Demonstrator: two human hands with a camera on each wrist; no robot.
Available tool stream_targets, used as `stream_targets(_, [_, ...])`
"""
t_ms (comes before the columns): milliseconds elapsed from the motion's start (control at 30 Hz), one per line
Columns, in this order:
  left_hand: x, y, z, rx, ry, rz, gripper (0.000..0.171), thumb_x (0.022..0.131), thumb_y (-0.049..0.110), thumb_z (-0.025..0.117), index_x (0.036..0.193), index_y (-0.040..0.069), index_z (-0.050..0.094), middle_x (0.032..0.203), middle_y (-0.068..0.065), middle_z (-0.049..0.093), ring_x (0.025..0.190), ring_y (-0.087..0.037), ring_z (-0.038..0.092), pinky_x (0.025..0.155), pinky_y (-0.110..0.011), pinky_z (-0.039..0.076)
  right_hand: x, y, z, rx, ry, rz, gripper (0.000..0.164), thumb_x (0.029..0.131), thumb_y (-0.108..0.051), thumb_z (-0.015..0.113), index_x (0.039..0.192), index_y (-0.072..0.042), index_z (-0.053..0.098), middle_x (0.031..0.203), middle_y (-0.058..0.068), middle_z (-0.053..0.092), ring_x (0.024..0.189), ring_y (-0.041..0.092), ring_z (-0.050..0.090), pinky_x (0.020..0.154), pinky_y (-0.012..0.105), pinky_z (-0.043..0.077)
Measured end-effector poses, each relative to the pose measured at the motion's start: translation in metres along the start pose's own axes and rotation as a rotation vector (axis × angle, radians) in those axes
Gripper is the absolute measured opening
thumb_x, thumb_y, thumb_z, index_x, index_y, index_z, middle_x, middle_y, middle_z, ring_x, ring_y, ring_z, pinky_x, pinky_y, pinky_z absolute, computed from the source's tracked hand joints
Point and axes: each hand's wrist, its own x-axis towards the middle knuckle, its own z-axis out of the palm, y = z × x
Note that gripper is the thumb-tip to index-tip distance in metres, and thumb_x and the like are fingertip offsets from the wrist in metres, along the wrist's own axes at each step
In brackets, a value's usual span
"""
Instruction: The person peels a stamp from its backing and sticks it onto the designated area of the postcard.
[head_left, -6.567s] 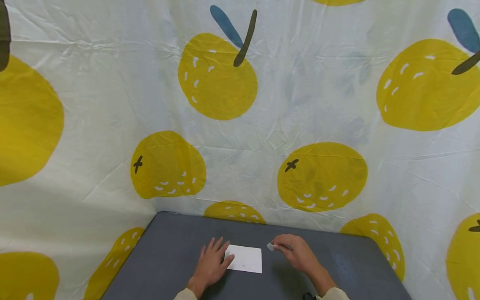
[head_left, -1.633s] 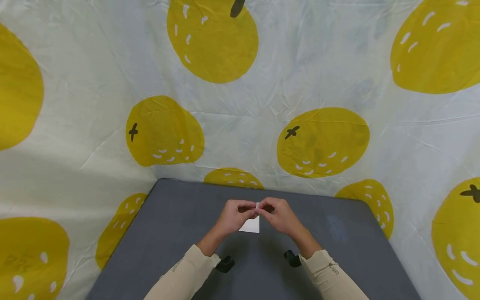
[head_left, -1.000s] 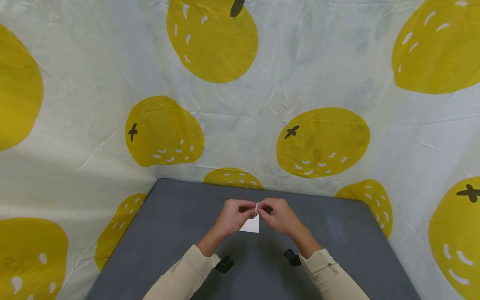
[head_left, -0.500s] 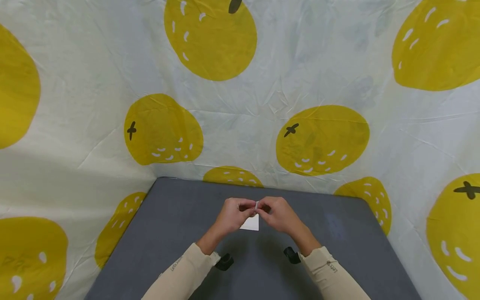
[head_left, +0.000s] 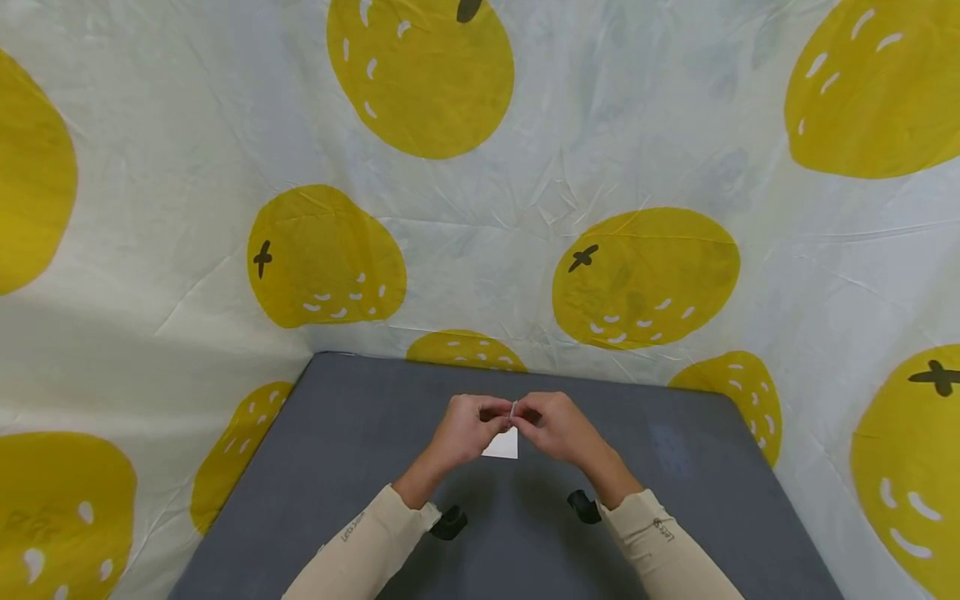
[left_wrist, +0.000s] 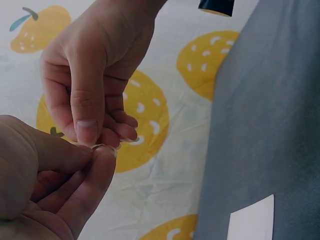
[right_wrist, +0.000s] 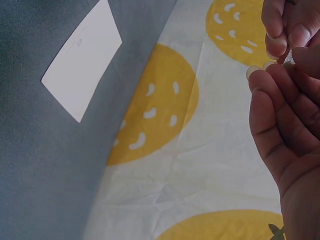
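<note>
In the head view my left hand (head_left: 463, 430) and right hand (head_left: 561, 428) meet fingertip to fingertip above the table. Between them they pinch a small, thin, whitish piece (head_left: 513, 410), mostly covered by the fingers; I cannot tell what kind it is. The left wrist view has my left hand (left_wrist: 55, 175) low and close, with thumb and index finger together, while the right hand (left_wrist: 97, 70) reaches in from the top. A white rectangular card (right_wrist: 85, 62) with a faint small print lies flat on the table, partly hidden behind the hands in the head view.
The grey table (head_left: 360, 475) reaches back to a white cloth (head_left: 480, 275) printed with yellow fruit, which hangs behind and at both sides. Black wrist devices (head_left: 448, 523) sit under the cream sleeves (head_left: 367, 542).
Earlier the left hand lay by the card and the right hand held the small piece apart. Both hands have since come together at the piece; over the last second they barely move.
</note>
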Motion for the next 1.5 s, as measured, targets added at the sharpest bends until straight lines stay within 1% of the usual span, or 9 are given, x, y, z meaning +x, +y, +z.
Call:
stream_targets(200, [0.0003,0.0026,-0.0001,0.048,0.009,0.011,0.018,0.099,0.012,0.072,0.113,0.006,0.081,0.108,-0.011,0.081,0.093,-0.02,0.079,0.076,-0.02,0.062,0.0006,-0.0019,-0.0008,-0.069,-0.001,-0.023,0.005,0.096,-0.01,0.074,0.094,-0.009,0.078,0.087,0.001,0.077,0.074,0.008,0.071,0.068,0.023,0.06])
stream_targets(400, [0.0002,0.004,-0.0001,0.053,0.014,0.007,0.017,0.099,0.009,0.071,0.112,0.004,0.081,0.107,-0.013,0.081,0.091,-0.02,0.08,0.074,-0.022,0.063,0.0018,-0.0017,-0.0003,-0.096,-0.029,-0.028,0.006,0.095,-0.007,0.073,0.093,-0.01,0.077,0.085,0.0,0.076,0.073,0.007,0.069,0.068,0.024,0.06])
stream_targets(567, [-0.0004,0.0033,0.0005,0.076,0.018,0.012,0.017,0.098,0.008,0.072,0.111,0.003,0.081,0.107,-0.014,0.081,0.092,-0.023,0.08,0.073,-0.021,0.062,0.0014,-0.0002,0.0005,-0.087,-0.054,-0.024,0.007,0.094,-0.007,0.072,0.092,-0.011,0.077,0.086,-0.001,0.076,0.073,0.005,0.067,0.068,0.023,0.059])
stream_targets(733, [-0.0006,0.0021,0.0004,0.102,0.015,0.026,0.018,0.098,0.011,0.073,0.113,0.003,0.08,0.106,-0.013,0.081,0.093,-0.023,0.079,0.075,-0.022,0.063,0.0019,-0.0002,-0.0001,-0.075,-0.073,-0.016,0.006,0.093,-0.007,0.073,0.093,-0.011,0.077,0.087,0.0,0.077,0.074,0.006,0.068,0.07,0.025,0.06])
stream_targets(900, [-0.0013,0.002,-0.0005,0.117,0.005,0.036,0.02,0.098,0.013,0.073,0.114,0.004,0.08,0.107,-0.012,0.081,0.094,-0.023,0.079,0.076,-0.022,0.063,0.0028,-0.0014,-0.0018,-0.072,-0.096,-0.003,0.005,0.095,-0.008,0.072,0.094,-0.01,0.077,0.089,0.0,0.077,0.075,0.006,0.067,0.071,0.025,0.061])
stream_targets(1167, [-0.002,0.0025,0.0003,0.136,0.021,0.054,0.017,0.099,0.011,0.071,0.111,0.005,0.081,0.107,-0.011,0.081,0.092,-0.022,0.079,0.076,-0.023,0.063,0.0033,-0.0044,-0.0045,-0.068,-0.127,0.003,0.007,0.097,-0.013,0.072,0.096,-0.008,0.078,0.088,0.0,0.077,0.074,0.005,0.067,0.071,0.025,0.06])
stream_targets(1367, [-0.0023,0.0024,0.001,0.147,0.035,0.062,0.016,0.099,0.008,0.071,0.11,0.004,0.081,0.106,-0.012,0.081,0.091,-0.022,0.079,0.076,-0.023,0.063,0.003,-0.0044,-0.0048,-0.054,-0.133,0.002,0.006,0.097,-0.01,0.072,0.098,-0.01,0.078,0.091,0.002,0.078,0.076,0.005,0.068,0.072,0.025,0.061])
stream_targets(1500, [-0.002,0.0018,0.0012,0.152,0.042,0.071,0.015,0.098,0.009,0.072,0.109,0.005,0.082,0.105,-0.011,0.082,0.09,-0.021,0.079,0.076,-0.023,0.063,0.0029,-0.0043,-0.0041,-0.057,-0.125,-0.002,0.006,0.097,-0.01,0.073,0.097,-0.011,0.078,0.09,0.002,0.078,0.075,0.005,0.068,0.072,0.025,0.061])
